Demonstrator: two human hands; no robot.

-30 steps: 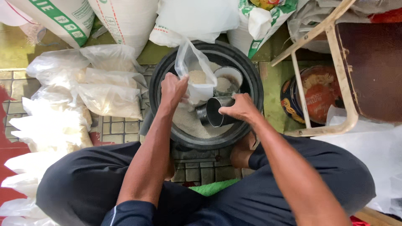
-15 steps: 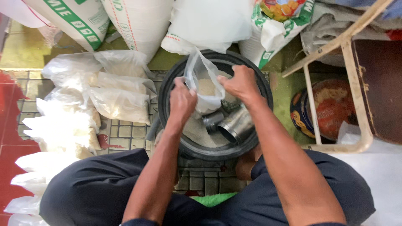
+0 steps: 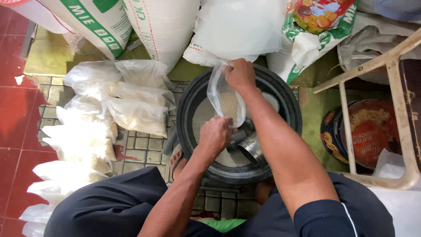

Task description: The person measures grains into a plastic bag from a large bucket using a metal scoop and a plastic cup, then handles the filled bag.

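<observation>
Just the one head view here, looking straight down. A person is sitting over a big black tub with pale grain in it, and is holding a clear plastic bag above the middle of it. The right hand is up at about 12 o'clock on the tub, fingers closed around the top edge of the bag and lifting it. The left hand is lower, near the centre, and looks like it's pinching the bottom end of the bag, though the fingertips are hidden so I can't say how tightly. A metal cup is lying on its side in the grain at roughly 5 o'clock, just beside the left hand, nobody holding it.

Off the tub at 9 o'clock, a heap of filled bags is sitting on the tiled floor. Big sacks are lining the 12 o'clock side, and a round tin is tucked under a wooden stool at 3 o'clock.

What could go wrong, I reckon: the bag is thin and slippery, so if either grip slackens the mouth flops over and grain is going back into the tub or onto the tiles. Tilting it past the rim would do the same.
</observation>
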